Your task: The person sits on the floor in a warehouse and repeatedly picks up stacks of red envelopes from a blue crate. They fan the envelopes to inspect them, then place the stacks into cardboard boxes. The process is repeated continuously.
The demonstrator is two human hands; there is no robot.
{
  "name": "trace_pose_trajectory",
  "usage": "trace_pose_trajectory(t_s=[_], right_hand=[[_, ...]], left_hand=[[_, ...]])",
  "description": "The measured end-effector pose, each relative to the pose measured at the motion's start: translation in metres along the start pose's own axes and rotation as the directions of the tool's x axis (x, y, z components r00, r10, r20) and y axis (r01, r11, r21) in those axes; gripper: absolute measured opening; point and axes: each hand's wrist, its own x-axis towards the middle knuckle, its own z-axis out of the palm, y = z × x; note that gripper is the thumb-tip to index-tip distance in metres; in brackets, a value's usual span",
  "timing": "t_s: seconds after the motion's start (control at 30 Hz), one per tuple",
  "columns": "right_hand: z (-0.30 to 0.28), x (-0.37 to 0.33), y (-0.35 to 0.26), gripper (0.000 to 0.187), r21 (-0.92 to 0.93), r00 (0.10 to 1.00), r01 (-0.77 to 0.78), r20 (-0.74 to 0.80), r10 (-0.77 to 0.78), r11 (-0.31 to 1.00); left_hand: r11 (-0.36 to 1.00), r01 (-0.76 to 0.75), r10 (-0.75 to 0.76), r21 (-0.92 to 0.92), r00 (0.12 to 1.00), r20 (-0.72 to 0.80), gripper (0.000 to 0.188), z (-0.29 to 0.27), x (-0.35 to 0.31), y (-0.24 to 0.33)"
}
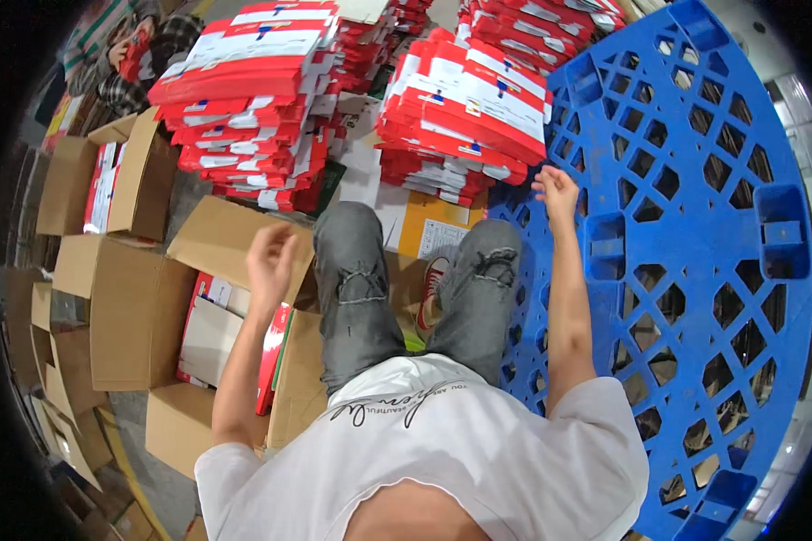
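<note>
My left hand (pixel 272 263) hangs over the flap of an open cardboard box (pixel 135 316), its fingers loosely bent and holding nothing visible. Inside that box lie flat red and white cartons (pixel 212 334). Just off the right edge of a stack of flattened red and white cartons (pixel 465 108) is my right hand (pixel 558 191), fingers loosely bent and apart, nothing seen in them. A second, taller stack of the same cartons (pixel 244 99) stands ahead of me on the left.
A large blue plastic pallet (pixel 609 302) with a lattice face stands along my right side. Another open box (pixel 135 180) with cartons is at the far left, near a person's hands (pixel 122 54) holding something red. More carton stacks (pixel 532 32) rise behind.
</note>
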Motion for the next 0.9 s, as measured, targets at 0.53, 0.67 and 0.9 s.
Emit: trace_pose_trajectory(t_s=[0.53,0.67,0.9], right_hand=[[0.014,0.185,0.105,0.055,-0.226,0.986,-0.150,0.034,0.162,0.963],[0.014,0.160,0.068,0.050,-0.221,0.988,-0.063,-0.153,0.029,0.973],[0.046,0.097,-0.033,0.042,0.034,0.935,0.256,-0.264,-0.238,0.966]], left_hand=[[0.057,0.713,-0.618,-0.699,0.575,0.536,0.061,0.408,0.221,0.080],[0.015,0.692,-0.787,-0.722,0.453,0.418,0.061,0.420,0.217,0.108],[0.120,0.452,-0.486,-0.884,0.803,0.345,0.049,0.395,0.244,0.114]])
